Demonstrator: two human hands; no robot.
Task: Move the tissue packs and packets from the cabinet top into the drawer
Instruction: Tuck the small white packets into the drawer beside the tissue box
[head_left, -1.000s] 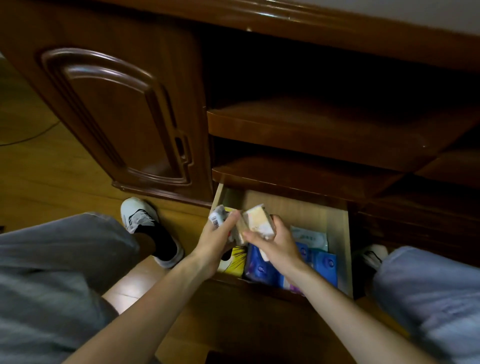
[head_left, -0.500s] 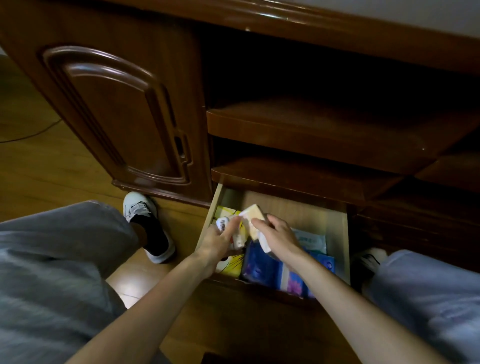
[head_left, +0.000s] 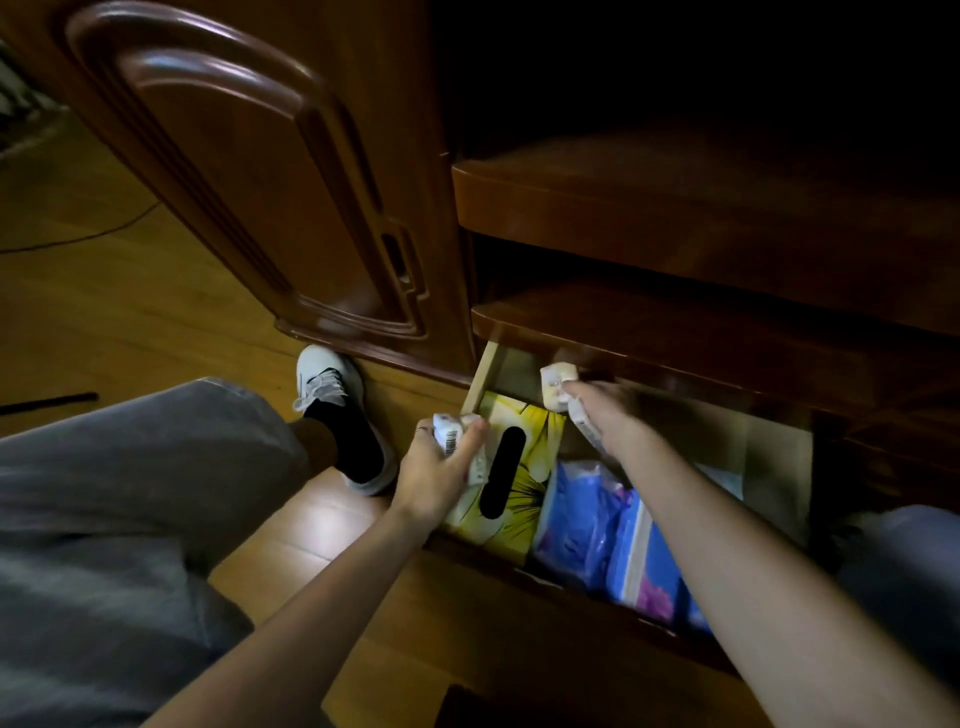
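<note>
The open drawer (head_left: 779, 462) sits low in the wooden cabinet. A yellow tissue box (head_left: 530, 467) with a dark slot lies at its left, with blue and purple tissue packs (head_left: 587, 525) to its right. My left hand (head_left: 441, 478) is shut on a small white tissue pack (head_left: 449, 439) with a barcode, over the drawer's left front corner. My right hand (head_left: 602, 415) reaches deep into the drawer's back left, shut on a small pale tissue pack (head_left: 558, 384).
A closed cabinet door (head_left: 249, 171) stands to the left, and two dark shelves (head_left: 701, 218) overhang the drawer. My knees in grey trousers (head_left: 119, 519) flank the drawer, with a white shoe (head_left: 327, 384) on the wooden floor. A cable (head_left: 78, 239) lies at far left.
My hands have parted: the right one pushed its pack toward the drawer's back, the left stayed near the front left with its pack. The view moved closer and lower.
</note>
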